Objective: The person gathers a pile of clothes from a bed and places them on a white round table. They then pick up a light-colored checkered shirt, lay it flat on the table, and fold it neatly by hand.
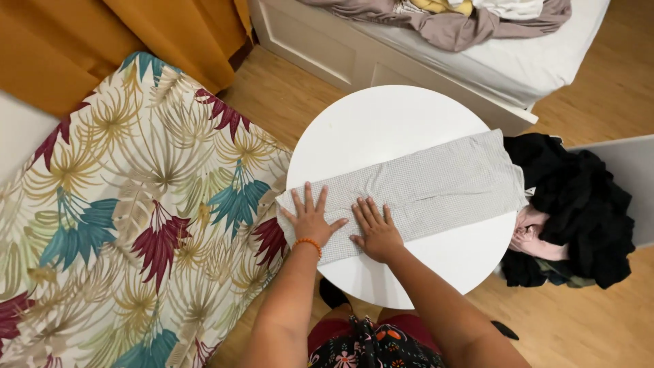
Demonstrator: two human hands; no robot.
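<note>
A grey checked garment (422,187), folded into a long strip, lies across the round white table (381,119). My left hand (310,219) presses flat on its near left end, fingers spread, an orange bead bracelet on the wrist. Just to the right, my right hand (374,228) also rests flat on the cloth with its fingers apart. Neither hand grips anything.
A leaf-patterned mattress (129,218) lies left of the table. A pile of black and pink clothes (572,211) sits at the table's right edge. Behind stand a white bed (477,61) with crumpled clothes and an orange curtain (102,34). The floor is wood.
</note>
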